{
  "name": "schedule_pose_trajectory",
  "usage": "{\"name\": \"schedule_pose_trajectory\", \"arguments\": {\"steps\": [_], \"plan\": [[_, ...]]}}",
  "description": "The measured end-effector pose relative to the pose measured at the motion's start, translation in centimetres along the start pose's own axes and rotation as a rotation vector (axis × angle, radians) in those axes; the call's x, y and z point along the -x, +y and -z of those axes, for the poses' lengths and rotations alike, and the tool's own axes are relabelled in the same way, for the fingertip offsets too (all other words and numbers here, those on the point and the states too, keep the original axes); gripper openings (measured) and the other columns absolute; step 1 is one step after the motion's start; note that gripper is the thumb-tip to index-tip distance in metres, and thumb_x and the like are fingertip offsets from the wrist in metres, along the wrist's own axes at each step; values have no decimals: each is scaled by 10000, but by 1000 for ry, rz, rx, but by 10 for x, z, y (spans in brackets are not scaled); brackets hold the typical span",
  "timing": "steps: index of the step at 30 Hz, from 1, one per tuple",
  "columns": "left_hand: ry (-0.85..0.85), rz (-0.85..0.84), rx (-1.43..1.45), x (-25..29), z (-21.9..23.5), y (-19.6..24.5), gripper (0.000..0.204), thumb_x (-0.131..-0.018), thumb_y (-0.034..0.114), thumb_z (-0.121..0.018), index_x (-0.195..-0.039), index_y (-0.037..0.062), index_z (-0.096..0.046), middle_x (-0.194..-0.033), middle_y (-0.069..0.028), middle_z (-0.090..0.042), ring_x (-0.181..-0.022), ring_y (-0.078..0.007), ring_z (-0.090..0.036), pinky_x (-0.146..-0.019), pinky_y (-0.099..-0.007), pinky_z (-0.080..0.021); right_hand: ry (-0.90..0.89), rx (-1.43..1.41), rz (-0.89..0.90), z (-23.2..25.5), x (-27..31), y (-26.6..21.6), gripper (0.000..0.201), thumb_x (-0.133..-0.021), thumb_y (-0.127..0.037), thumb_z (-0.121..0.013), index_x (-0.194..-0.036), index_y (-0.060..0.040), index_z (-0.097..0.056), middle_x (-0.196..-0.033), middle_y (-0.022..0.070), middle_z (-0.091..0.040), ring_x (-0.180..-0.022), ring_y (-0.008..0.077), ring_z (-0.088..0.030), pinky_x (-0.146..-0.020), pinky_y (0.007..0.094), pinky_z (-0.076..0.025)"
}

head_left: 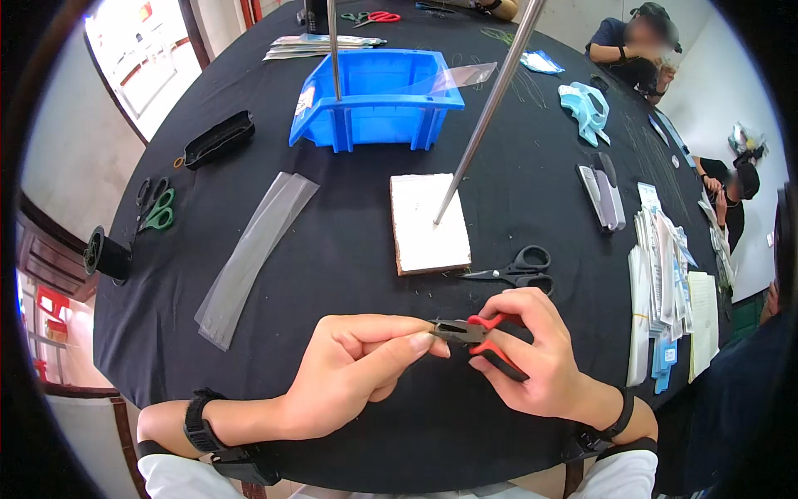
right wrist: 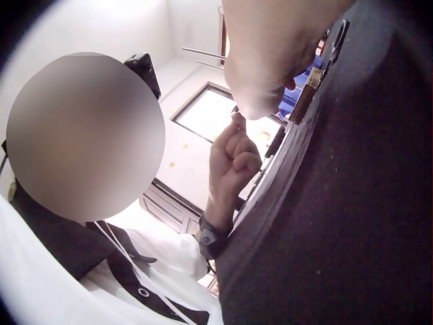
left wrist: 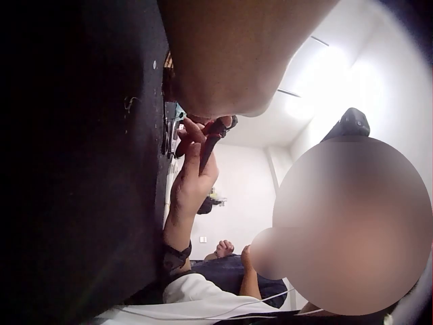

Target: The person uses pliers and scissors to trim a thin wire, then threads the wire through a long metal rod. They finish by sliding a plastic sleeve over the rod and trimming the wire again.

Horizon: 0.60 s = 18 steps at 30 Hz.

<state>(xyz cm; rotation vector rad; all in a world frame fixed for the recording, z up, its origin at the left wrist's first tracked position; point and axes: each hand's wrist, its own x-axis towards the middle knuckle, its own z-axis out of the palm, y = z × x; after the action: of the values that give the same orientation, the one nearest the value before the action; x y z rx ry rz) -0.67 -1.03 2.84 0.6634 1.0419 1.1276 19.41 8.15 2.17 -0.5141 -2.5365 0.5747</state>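
Red-and-black handled pliers [head_left: 467,332] are gripped by my right hand [head_left: 540,353], their metal nose pointing left in the head view. My left hand [head_left: 353,370] pinches a small thin piece between thumb and index finger, right at the nose of the pliers. The fingertips mostly hide this piece, and I cannot tell what it is. Just beyond the hands lie black scissors [head_left: 525,268] and a white block [head_left: 428,241] with a metal rod [head_left: 486,108] standing on it. The left wrist view also shows the right hand [left wrist: 193,183] around the pliers.
A blue bin [head_left: 382,116] stands beyond the block. Clear plastic sleeves [head_left: 253,262] lie at left, with green-handled scissors [head_left: 160,212] and a black tray [head_left: 218,140]. To the right are a stapler [head_left: 602,193] and stacked packets [head_left: 657,274]. Other people sit at the far right.
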Motion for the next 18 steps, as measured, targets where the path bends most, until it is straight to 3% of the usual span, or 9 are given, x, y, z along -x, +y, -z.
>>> {"name": "schedule_pose_trajectory", "arguments": {"steps": [8,11,18], "plan": [[21,-24,-65,0,0,0,209,-913,117,-526,-911,-62,-633,-507,57,-371,-432,-26,-257,-405,-220,-180,38,57,67,0,0,1,270,-605,-98,-764,-818,-6,-626,-927,108,-533,-779,249,-544,-627,324,-449],[25,-116,-166,0,-1,-1,215,-909,128,-535,-893,-57,-642,-504,44,-407,-431,-25,-288,-405,-213,-198,59,82,118,1,-3,-1,249,-605,-102,-772,-762,-7,-604,-889,106,-546,-737,242,-540,-603,319,-445],[60,-259,-370,0,2,-3,194,-891,95,-537,-859,-52,-661,-537,26,-482,-469,-11,-331,-418,-210,-225,169,-81,59,-5,2,2,409,-592,-144,-795,-902,-6,-567,-833,101,-566,-683,242,-543,-588,316,-452]]}}
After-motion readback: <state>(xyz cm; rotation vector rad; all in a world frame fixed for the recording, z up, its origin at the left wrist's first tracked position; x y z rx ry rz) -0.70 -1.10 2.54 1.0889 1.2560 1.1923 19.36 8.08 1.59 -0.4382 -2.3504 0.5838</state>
